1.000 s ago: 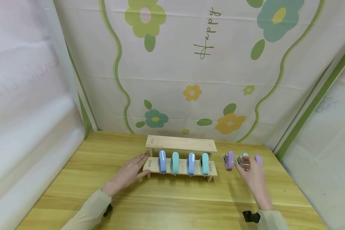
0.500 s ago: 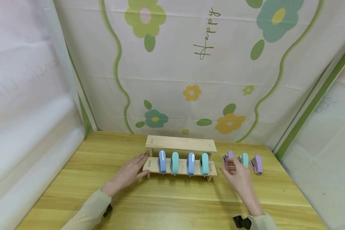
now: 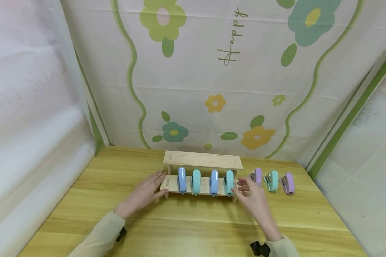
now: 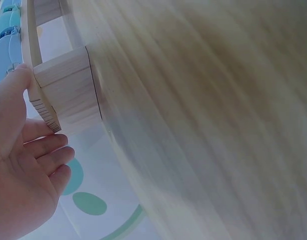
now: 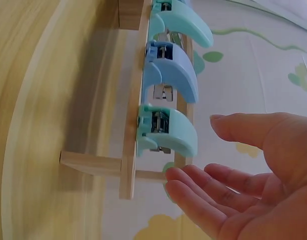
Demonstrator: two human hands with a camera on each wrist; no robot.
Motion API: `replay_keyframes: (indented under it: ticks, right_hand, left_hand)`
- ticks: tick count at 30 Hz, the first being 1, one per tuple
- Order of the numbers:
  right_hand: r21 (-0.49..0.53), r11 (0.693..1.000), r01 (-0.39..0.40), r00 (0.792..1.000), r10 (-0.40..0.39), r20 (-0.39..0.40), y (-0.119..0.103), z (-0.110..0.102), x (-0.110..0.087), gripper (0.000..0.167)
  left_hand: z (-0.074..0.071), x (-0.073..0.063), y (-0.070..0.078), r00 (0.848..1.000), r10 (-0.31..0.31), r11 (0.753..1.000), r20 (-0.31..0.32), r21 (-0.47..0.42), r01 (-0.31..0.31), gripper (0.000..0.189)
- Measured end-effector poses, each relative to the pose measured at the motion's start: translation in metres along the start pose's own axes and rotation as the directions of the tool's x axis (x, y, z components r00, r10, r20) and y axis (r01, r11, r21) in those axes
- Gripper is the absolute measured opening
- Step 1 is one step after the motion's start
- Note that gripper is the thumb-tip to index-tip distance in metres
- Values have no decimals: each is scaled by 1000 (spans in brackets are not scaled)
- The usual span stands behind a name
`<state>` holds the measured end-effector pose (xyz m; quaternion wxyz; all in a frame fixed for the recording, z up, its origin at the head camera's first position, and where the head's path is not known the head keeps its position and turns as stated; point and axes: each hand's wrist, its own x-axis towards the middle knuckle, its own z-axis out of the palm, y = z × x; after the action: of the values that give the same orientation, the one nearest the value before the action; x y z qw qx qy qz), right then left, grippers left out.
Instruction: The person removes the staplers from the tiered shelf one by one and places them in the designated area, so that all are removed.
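Observation:
A two-tier wooden stand holds two blue staplers (image 3: 214, 182) and two teal staplers (image 3: 229, 182) upright in a row on its lower board (image 3: 173, 184). My left hand (image 3: 144, 193) grips the left end of that board. Its thumb lies at the front corner and its fingers at the back corner, as the left wrist view shows. My right hand (image 3: 253, 200) is at the board's right end, beside the rightmost teal stapler. In the right wrist view the thumb and fingers (image 5: 193, 200) of this hand stand apart with nothing between them, a small gap from the teal stapler (image 5: 176, 132).
Right of the stand, a purple stapler (image 3: 257, 175), a teal stapler (image 3: 272, 181) and another purple stapler (image 3: 288, 184) stand on the wooden table (image 3: 193, 228). The stand's upper board (image 3: 202, 160) rises behind the lower one. A flowered cloth (image 3: 180, 78) hangs at the back.
My right hand has moved left, from the loose staplers at the right to the stand's right end, uncovering those staplers. My left hand and the staplers stay in place.

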<state>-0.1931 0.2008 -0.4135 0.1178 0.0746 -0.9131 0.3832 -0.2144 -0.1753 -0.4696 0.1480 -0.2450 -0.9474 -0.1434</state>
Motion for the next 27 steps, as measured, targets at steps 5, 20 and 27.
replay_keyframes:
  ticks: [5,20,27]
  right_hand:
    - [6,1000,-13,1000,13,14,1,8,1,45]
    - [-14,999,-30,999,30,23,1,22,11,46]
    - [-6,999,-32,999,32,32,3,25,15,46]
  left_hand:
    - [0,0,0,1000,-3,1000,12,2,3,73]
    - [-2,0,2,1000,-6,1000,17,1,6,71]
    - [-2,0,1,1000,-12,1000,21,3,12,72]
